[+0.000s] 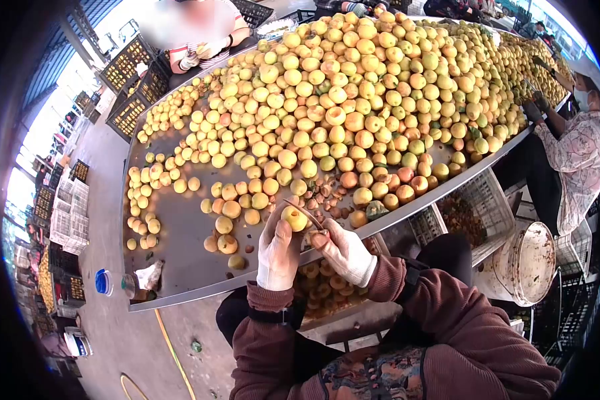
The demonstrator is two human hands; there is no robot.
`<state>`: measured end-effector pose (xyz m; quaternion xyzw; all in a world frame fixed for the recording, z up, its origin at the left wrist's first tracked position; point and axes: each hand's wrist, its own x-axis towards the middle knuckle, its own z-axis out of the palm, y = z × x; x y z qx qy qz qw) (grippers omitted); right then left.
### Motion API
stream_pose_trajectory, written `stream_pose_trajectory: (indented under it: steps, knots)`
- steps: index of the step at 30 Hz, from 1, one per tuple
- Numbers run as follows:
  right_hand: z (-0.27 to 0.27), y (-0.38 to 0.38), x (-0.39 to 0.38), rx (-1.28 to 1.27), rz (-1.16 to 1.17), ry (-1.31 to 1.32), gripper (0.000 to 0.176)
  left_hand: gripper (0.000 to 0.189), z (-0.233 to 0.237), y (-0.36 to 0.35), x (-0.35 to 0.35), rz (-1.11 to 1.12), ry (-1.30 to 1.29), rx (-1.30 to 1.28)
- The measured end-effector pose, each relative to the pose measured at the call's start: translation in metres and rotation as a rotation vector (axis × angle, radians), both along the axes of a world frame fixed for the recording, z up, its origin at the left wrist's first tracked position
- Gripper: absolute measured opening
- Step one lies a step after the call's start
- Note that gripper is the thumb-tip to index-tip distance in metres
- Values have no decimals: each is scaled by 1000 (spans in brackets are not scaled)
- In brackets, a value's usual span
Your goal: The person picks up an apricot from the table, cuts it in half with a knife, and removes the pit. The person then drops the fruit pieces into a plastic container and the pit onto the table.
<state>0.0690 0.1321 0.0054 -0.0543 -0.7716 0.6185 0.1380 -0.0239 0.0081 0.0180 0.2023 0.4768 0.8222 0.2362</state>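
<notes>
In front of me my left hand, in a white glove, is closed around a yellow peach with a dark opening on its face. My right hand, gloved too, grips a thin, dark, curved knife whose blade runs over the top of that peach. Both hands are close together above the near edge of the metal table. Brown pits and scraps lie just beyond them. A large heap of yellow peaches covers much of the tabletop.
Below the table edge a crate holds cut peaches; another crate holds scraps. A white bucket stands at right. A person sits along the right side; another works across. A plastic bottle sits at the left corner.
</notes>
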Motion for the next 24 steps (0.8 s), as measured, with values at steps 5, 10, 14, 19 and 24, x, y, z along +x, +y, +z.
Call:
stream_pose_trajectory:
  steps: [5,10,14,19,24]
  knots:
    - [-9,-8,0,-51,-63,55,30,75,4,8,8,8,-1,-32]
    - [-4,-8,1,-86,-79,-45,29,66,9,13,12,23,-35,-2]
    - [-13,-9,-1,-62,-113,68,31,76,0,14,12,46,38,-121]
    - [-17,-10,-1,5,-131,51,34,71,-11,17,7,36,21,-42]
    - [-23,-14,-8,-21,-212,99,36,63,-9,27,15,61,13,-115]
